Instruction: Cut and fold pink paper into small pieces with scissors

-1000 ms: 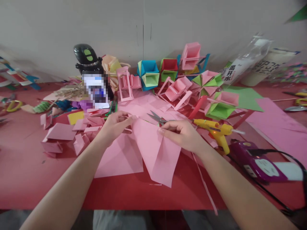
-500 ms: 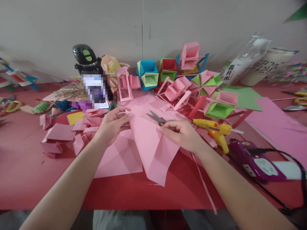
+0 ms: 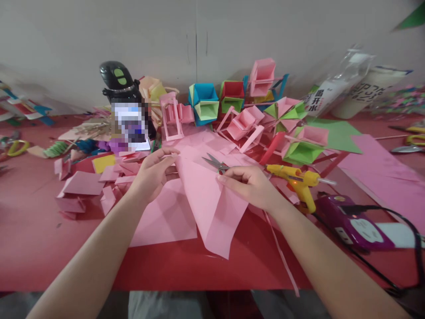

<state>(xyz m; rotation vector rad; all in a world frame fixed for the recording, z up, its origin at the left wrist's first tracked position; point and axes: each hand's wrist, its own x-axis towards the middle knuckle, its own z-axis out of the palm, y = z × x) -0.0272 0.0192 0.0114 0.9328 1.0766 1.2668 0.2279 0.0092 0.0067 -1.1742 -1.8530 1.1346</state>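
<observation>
A pink sheet of paper [image 3: 202,195] hangs tilted between my two hands, with a crease down its lower right part. My left hand [image 3: 153,173] is closed at its upper left corner, thumb against fingertips. At the upper right edge, my right hand [image 3: 249,185] pinches the same sheet between thumb and fingers. Partly open scissor blades [image 3: 215,163] point left just beyond the right fingers; the handles are hidden behind that hand, so whether it also holds them I cannot tell. Another pink sheet [image 3: 162,217] lies flat on the red table underneath.
Folded pink pieces [image 3: 83,182] are heaped on the left. Behind stand a phone [image 3: 131,124] and several paper models [image 3: 204,104]. To the right lie a yellow glue gun [image 3: 299,179], a purple power strip [image 3: 355,223] with black cable, and a thin pink strip [image 3: 282,254].
My left hand has moved a little left and up with the sheet's corner, and the sheet's lower end has swung slightly left. My right hand has stayed nearly still.
</observation>
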